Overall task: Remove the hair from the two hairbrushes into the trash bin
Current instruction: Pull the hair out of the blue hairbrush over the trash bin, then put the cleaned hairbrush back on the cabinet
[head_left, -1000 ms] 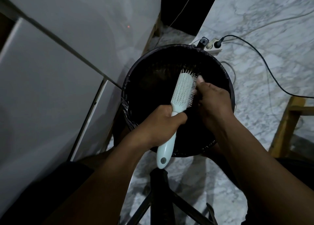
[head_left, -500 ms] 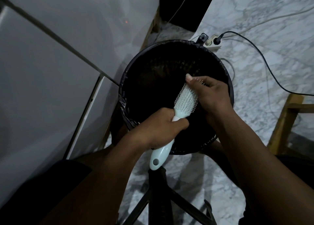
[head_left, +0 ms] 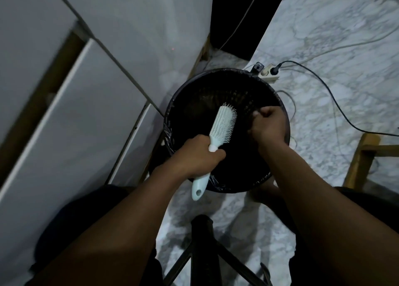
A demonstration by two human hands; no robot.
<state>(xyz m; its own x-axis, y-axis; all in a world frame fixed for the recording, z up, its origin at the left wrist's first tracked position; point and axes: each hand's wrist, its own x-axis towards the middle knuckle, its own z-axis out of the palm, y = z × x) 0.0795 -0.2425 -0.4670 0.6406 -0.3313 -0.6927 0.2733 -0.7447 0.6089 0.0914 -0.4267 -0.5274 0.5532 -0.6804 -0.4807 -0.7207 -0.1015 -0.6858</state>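
Observation:
A pale blue-white hairbrush [head_left: 222, 126] is held over the round black trash bin [head_left: 183, 100], bristles facing right. My left hand [head_left: 197, 156] grips its handle, whose end sticks out below my fist. My right hand [head_left: 266, 125] hovers over the right half of the bin, apart from the brush, with fingers pinched together; whether it holds hair is too dark to tell. Only one brush is in view.
White cabinet fronts [head_left: 75, 113] stand close on the left. A power strip [head_left: 268, 73] with a black cable [head_left: 336, 106] lies behind the bin on the marble floor. A wooden frame [head_left: 362, 156] stands right. A black tripod stand [head_left: 203, 242] rises between my arms.
My right hand has left the brush bristles and pulled away to the right over the bin, closing into a pinch. The brush is tilted a little more upright.

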